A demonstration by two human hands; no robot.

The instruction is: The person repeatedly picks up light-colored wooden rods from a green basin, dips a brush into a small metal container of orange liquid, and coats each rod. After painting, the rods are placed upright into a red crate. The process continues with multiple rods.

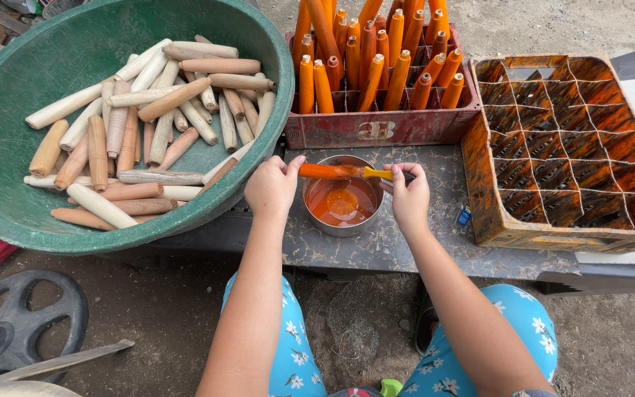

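My left hand [272, 187] grips one end of a wooden handle [326, 171] coated in wet orange paint, held level over a metal bowl [317, 220] of orange paint. My right hand [409, 194] holds a small brush with a yellow handle [378, 174] against the other end of the handle. The bowl sits on a stained grey tabletop [376, 246] between my two hands.
A big green basin [9, 140] at the left holds several bare wooden handles [148, 125]. A red crate [376, 125] behind the bowl stands full of orange painted handles [376, 59]. An empty orange-stained divided crate [567, 147] lies at the right. A black wheel [16, 316] rests on the ground.
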